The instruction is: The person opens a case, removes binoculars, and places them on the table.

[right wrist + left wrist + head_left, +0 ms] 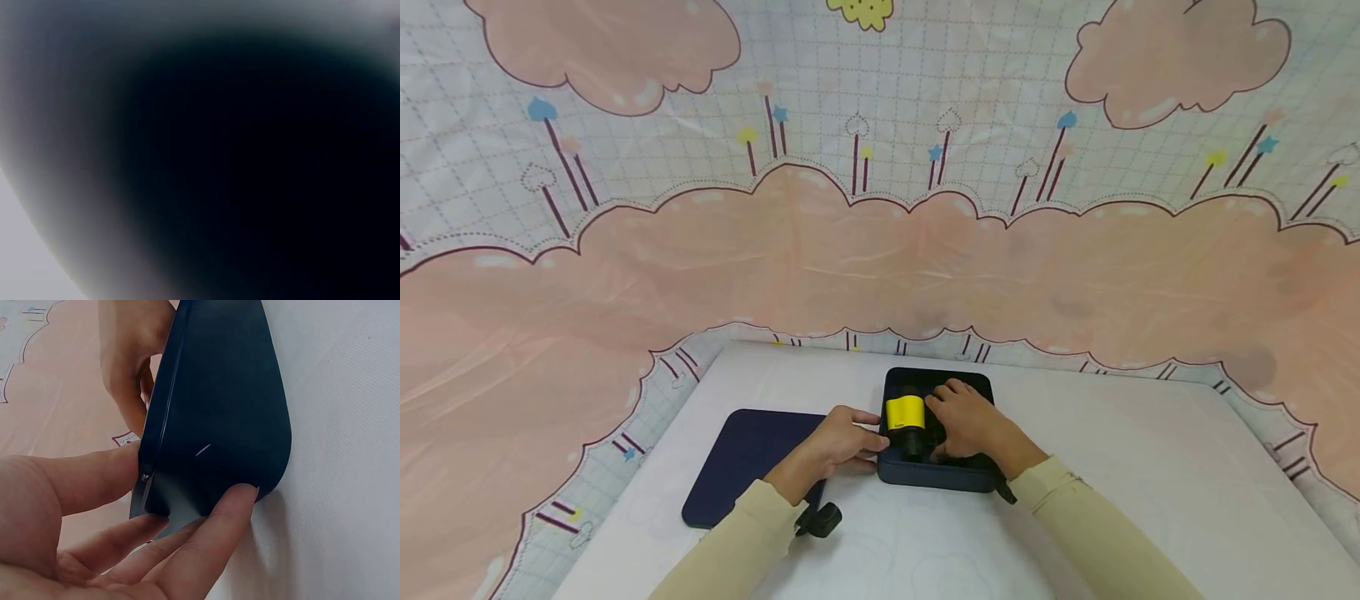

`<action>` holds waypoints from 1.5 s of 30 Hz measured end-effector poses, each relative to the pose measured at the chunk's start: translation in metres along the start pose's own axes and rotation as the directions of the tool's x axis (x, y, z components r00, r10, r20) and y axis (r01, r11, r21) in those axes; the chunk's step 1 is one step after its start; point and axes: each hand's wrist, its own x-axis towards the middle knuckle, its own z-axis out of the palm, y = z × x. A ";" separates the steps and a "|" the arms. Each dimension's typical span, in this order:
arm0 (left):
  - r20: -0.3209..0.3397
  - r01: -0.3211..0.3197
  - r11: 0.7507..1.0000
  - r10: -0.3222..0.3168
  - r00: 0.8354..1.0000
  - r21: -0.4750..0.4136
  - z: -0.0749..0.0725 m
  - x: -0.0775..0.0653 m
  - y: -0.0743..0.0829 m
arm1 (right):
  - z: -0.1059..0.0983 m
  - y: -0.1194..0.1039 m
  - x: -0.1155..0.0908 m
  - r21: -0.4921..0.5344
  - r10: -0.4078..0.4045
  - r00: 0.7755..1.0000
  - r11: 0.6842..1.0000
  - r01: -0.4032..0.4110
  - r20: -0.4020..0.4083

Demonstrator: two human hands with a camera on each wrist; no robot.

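Two bare hands at a dark navy, open-topped rectangular box with rounded corners [934, 477], a black rounded object with a broad bright-yellow band [906, 412] lying inside.
The banded object lies toward nine o'clock within the box. At the box's nine o'clock, the left hand [841, 439] touches the outer wall, its fingers extended and slightly apart, thumb against the rim. The right hand [972, 422] reaches in from four o'clock, fingers and thumb apart beside the banded object; whether they clamp on anything cannot be told, and the right wrist view is only a dark blur. Between eight and nine o'clock from the box, a flat navy panel with rounded corners [752, 458] lies on the white-covered table [895, 550], partly under the left forearm in a pale-yellow sleeve [730, 542].
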 end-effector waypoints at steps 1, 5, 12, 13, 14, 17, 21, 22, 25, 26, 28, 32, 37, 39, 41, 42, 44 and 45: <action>0.001 0.000 1.000 0.000 1.000 -0.003 0.000 0.000 0.000 | 0.000 0.001 0.001 -0.004 -0.004 1.000 1.000 0.004 0.002; 0.003 -0.004 1.000 0.004 1.000 -0.005 0.001 -0.001 0.001 | 0.000 0.004 0.003 -0.014 -0.018 1.000 1.000 0.019 0.010; -0.005 -0.005 1.000 0.005 1.000 0.002 0.001 -0.001 0.003 | -0.003 0.006 0.005 -0.012 -0.033 0.999 0.999 0.034 0.016; -0.008 -0.004 1.000 0.004 1.000 0.005 0.001 -0.001 0.004 | -0.004 0.007 0.005 -0.005 -0.036 0.999 0.999 0.036 0.015; -0.011 -0.002 1.000 0.002 1.000 0.007 0.001 -0.001 0.004 | -0.004 0.007 0.005 0.002 -0.038 0.999 0.999 0.038 0.014; -0.018 0.007 1.000 -0.007 1.000 0.011 0.002 0.000 0.004 | -0.005 0.007 0.005 0.015 -0.047 0.999 0.999 0.047 0.015; -0.020 0.011 1.000 -0.010 1.000 0.009 0.002 0.000 0.003 | -0.004 0.009 0.004 0.013 -0.053 0.998 0.999 0.052 0.021; -0.020 0.009 1.000 -0.009 1.000 0.009 0.002 0.000 0.003 | -0.003 0.009 0.004 0.012 -0.053 0.998 0.999 0.052 0.021; -0.019 0.007 1.000 -0.007 1.000 0.007 0.003 0.001 0.002 | -0.003 0.010 0.004 0.009 -0.051 0.998 0.999 0.051 0.021; -0.020 0.007 1.000 -0.006 1.000 0.008 0.003 0.001 0.002 | -0.004 0.011 0.004 0.008 -0.051 0.999 0.999 0.051 0.019; -0.022 0.007 1.000 -0.007 1.000 0.009 0.003 0.000 0.002 | -0.005 0.011 0.004 0.007 -0.053 0.998 0.999 0.053 0.017; -0.021 0.005 1.000 -0.005 1.000 0.007 0.003 0.000 0.002 | -0.009 0.011 0.003 0.010 -0.061 0.998 0.998 0.061 0.018; -0.018 0.009 1.000 -0.009 1.000 0.002 0.004 0.001 0.002 | -0.014 0.012 0.001 0.006 -0.062 0.998 0.998 0.062 0.016; -0.015 0.008 1.000 -0.007 1.000 0.003 0.004 0.001 0.001 | -0.017 0.013 0.000 0.011 -0.058 0.998 0.998 0.058 0.013; -0.013 0.004 1.000 -0.004 1.000 0.003 0.004 0.001 0.001 | -0.019 0.014 -0.001 0.015 -0.057 0.998 0.998 0.056 0.015; -0.013 0.002 1.000 -0.002 1.000 0.004 0.004 0.001 0.001 | -0.020 0.014 -0.001 0.018 -0.056 0.998 0.998 0.055 0.015; -0.013 -0.003 1.000 0.003 1.000 0.005 0.004 0.001 0.001 | -0.023 0.015 -0.003 0.026 -0.057 0.998 0.998 0.057 0.009; -0.014 -0.003 1.000 0.003 1.000 0.006 0.004 0.001 0.001 | -0.024 0.016 -0.003 0.025 -0.059 0.998 0.998 0.058 0.007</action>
